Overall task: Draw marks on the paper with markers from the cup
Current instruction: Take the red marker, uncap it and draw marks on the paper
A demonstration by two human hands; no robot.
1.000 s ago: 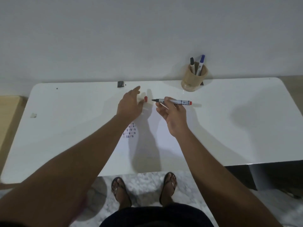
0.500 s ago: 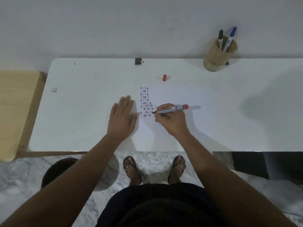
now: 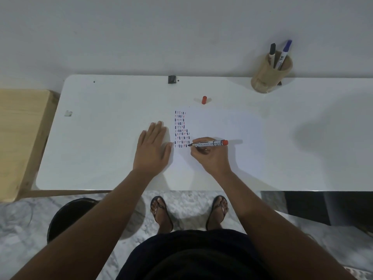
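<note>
Head view showed the left hand (image 3: 152, 150) spread flat on the white table (image 3: 96, 138), just left of the paper (image 3: 222, 126). Beside it the right hand (image 3: 210, 156) pinched a red-ended marker (image 3: 209, 143), tip at the lowest row of marks (image 3: 181, 128). Beyond both hands lay a red cap (image 3: 204, 100); far right of them stood the cup (image 3: 268, 75) with two markers.

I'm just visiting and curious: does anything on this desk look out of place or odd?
Only small things. A red cap lies loose on the table beyond the paper, off the marker in the right hand. Nothing is spilled or visibly damaged.
</note>
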